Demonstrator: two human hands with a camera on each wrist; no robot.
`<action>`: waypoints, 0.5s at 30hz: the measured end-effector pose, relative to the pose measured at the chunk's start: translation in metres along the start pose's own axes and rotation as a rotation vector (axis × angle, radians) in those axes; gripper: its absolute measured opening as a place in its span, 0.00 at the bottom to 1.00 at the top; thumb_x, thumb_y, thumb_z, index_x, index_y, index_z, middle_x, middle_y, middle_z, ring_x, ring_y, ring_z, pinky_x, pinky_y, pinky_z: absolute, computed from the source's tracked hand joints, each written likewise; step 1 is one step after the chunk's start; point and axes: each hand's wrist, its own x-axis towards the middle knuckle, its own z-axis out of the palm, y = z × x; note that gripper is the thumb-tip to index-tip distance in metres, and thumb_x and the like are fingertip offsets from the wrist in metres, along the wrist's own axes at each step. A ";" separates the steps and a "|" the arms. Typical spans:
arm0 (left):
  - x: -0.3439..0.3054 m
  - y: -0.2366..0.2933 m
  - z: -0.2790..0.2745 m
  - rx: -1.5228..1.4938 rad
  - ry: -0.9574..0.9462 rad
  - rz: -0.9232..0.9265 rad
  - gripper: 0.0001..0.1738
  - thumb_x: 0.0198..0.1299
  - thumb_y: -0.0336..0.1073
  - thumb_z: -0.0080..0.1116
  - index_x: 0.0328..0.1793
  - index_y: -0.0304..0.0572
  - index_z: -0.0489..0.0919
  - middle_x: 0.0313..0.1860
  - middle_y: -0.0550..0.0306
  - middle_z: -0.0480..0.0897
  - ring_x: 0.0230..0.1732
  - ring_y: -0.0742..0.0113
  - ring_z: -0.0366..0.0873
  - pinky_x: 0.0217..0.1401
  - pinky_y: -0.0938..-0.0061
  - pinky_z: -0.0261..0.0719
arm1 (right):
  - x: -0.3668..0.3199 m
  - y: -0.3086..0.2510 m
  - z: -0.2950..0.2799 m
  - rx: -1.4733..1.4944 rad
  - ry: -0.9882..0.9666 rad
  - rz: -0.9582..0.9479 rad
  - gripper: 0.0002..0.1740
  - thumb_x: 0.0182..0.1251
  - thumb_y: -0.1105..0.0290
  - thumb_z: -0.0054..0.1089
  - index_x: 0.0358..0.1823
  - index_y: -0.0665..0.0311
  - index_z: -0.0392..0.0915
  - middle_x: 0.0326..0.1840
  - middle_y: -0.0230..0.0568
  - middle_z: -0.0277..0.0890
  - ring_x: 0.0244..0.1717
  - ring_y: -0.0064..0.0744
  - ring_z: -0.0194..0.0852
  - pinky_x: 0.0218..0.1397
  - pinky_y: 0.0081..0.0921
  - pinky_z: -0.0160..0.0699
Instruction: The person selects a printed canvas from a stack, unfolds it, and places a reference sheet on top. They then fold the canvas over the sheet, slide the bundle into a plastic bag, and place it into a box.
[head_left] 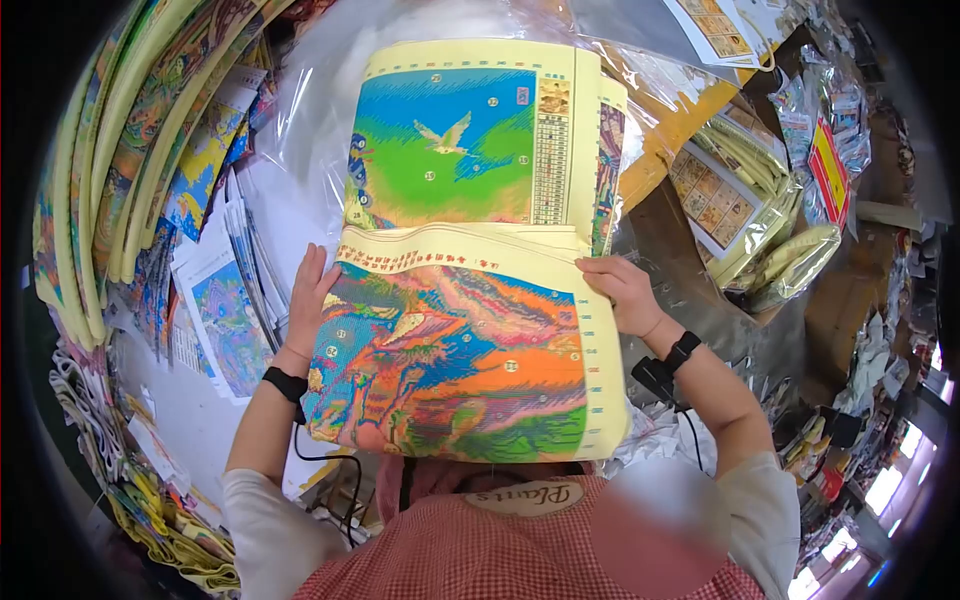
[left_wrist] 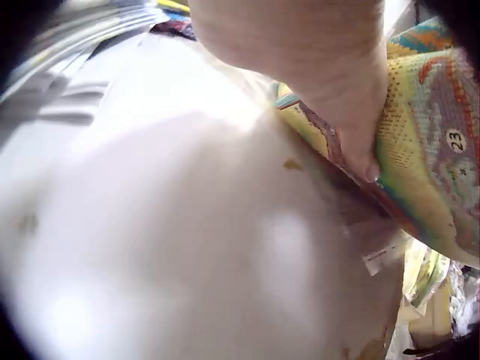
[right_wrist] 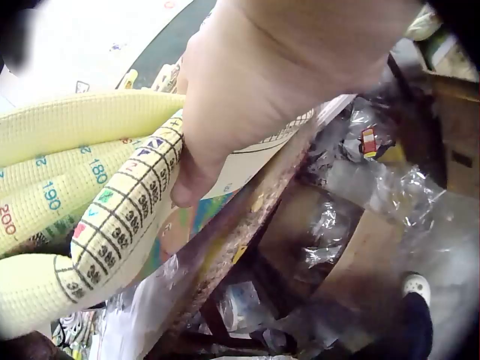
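Left grip [head_left: 308, 300] and right grip [head_left: 622, 292], each clamped on a side edge of the folded canvas [head_left: 450, 350].
Canvas lies over a clear bag [head_left: 300, 140] on the desk [head_left: 690, 115]; the two-sided hold likely keeps its fold flat and square.

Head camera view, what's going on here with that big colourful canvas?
A person is handling a folded printed canvas with both hands. The left hand lies flat along its left edge; the right hand grips the folded layers at its right edge. Its upper panel shows a white bird. Clear plastic lies behind it, and more prints are stacked at the left.
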 end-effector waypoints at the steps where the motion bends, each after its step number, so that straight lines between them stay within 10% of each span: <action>1: 0.010 0.000 -0.009 0.046 -0.037 0.056 0.39 0.55 0.44 0.64 0.72 0.49 0.60 0.74 0.43 0.62 0.75 0.38 0.56 0.75 0.55 0.56 | 0.002 0.000 -0.002 0.015 -0.013 0.014 0.17 0.49 0.69 0.70 0.40 0.68 0.77 0.49 0.50 0.80 0.46 0.46 0.81 0.45 0.33 0.81; 10: 0.100 0.028 -0.081 -0.279 -0.598 -0.059 0.24 0.54 0.46 0.63 0.53 0.41 0.74 0.45 0.47 0.83 0.49 0.44 0.81 0.50 0.61 0.79 | 0.010 0.020 -0.020 0.386 -0.168 0.443 0.20 0.54 0.66 0.71 0.47 0.67 0.80 0.50 0.48 0.82 0.47 0.42 0.82 0.49 0.30 0.79; 13: 0.118 0.012 -0.076 -0.289 -0.655 -0.105 0.24 0.54 0.47 0.63 0.52 0.40 0.75 0.37 0.47 0.84 0.41 0.50 0.84 0.47 0.62 0.81 | 0.034 0.018 -0.042 0.699 -0.316 0.895 0.24 0.56 0.62 0.70 0.52 0.66 0.78 0.53 0.46 0.80 0.53 0.40 0.80 0.55 0.29 0.77; 15: 0.139 0.004 -0.081 -0.506 -0.723 -0.289 0.26 0.54 0.47 0.64 0.54 0.39 0.76 0.39 0.48 0.84 0.43 0.55 0.84 0.47 0.62 0.80 | 0.037 0.040 -0.060 0.630 -0.456 0.560 0.23 0.60 0.63 0.67 0.54 0.66 0.77 0.54 0.44 0.79 0.53 0.35 0.79 0.59 0.28 0.75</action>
